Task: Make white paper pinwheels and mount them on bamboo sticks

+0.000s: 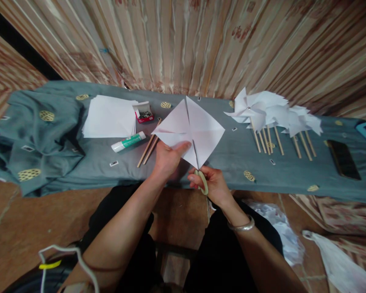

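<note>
**Inspector:** Grey cloth (116, 156) covers the work surface, striped curtain (201, 40) behind. Hands?

**Assistant:** Left hand (167, 158) grips the near-left edge of the white paper square (190, 126), thumb on top. Right hand (213, 185) is clenched through the handles of the scissors (199, 171), blades entering the paper's near corner just beside the left thumb.

**Inspector:** Surroundings?

**Assistant:** Wooden sticks (149, 148) lie just left of the left hand; glue stick (128, 142), pin box (144, 112) and paper stack (110, 116) farther left. Finished pinwheels (271, 112) sit well right of the right hand, phone (343, 158) beyond them.
</note>
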A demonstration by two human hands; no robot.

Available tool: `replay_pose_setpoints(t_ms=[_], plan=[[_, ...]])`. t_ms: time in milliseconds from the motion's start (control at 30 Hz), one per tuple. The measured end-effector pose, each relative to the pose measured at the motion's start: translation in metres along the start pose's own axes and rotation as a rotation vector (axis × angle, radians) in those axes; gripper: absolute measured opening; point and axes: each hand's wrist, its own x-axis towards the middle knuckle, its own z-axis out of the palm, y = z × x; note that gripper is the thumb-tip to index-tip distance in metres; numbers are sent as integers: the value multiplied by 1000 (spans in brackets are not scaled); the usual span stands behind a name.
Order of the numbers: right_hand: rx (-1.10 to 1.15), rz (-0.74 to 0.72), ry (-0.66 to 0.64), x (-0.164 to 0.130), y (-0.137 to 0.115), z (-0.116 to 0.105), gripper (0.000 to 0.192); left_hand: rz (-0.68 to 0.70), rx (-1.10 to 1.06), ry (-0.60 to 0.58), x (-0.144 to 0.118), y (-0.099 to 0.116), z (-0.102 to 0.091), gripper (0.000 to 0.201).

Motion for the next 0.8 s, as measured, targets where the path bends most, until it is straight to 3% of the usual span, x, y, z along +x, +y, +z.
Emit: replay_pose_setpoints(t_ms=[300,800], plan=[[12,29,42,1,-1,0,46,-46,1,-31,-2,-2,1,25],[17,5,38,1,-2,0,41,-76,-41,-34,-4,2,2,26]])
